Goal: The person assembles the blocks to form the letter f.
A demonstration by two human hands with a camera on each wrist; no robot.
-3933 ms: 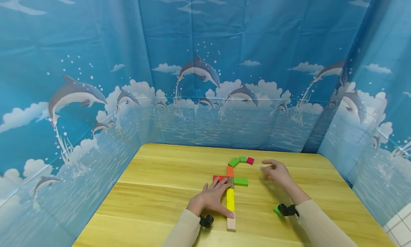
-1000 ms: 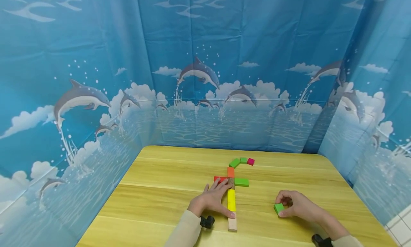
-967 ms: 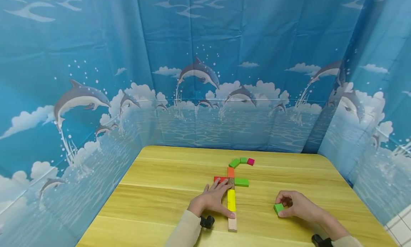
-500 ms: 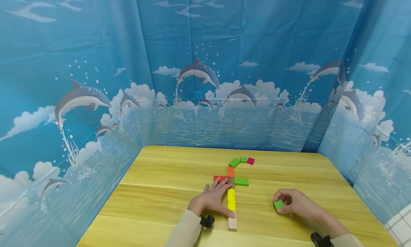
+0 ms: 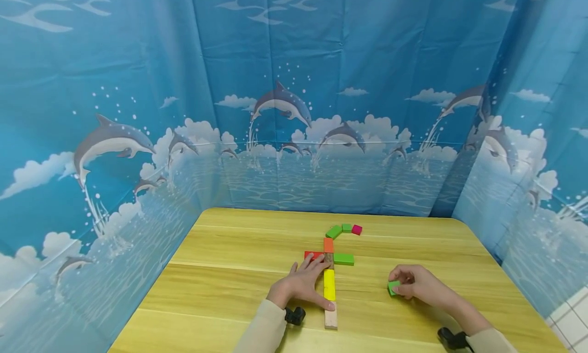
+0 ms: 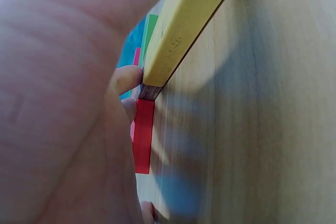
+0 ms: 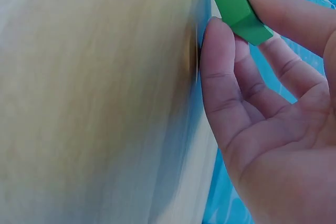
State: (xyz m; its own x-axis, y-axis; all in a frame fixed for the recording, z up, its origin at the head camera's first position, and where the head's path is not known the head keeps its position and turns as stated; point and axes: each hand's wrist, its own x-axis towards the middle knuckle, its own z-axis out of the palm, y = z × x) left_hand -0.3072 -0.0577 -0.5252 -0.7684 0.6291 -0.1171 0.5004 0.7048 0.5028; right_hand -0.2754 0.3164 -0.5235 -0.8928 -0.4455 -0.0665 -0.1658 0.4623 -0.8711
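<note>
My right hand pinches a small green block between thumb and fingers, over the right part of the table. Whether that block touches the wood is unclear. My left hand lies with spread fingers along a row of blocks. Its thumb rests on the pale wooden block, while fingertips touch the red block and the dark brown block. Between them lies a yellow block. An orange block continues the row, and a long green block sticks out rightward from the brown one.
Beyond the orange block, a slanted green block, a short green block and a magenta block form a curve. The wooden table ends at a blue dolphin-print curtain.
My right hand has come from beside the magenta block toward me and taken hold of the loose green block, then shifted it slightly left and away. My left hand has stayed put.
</note>
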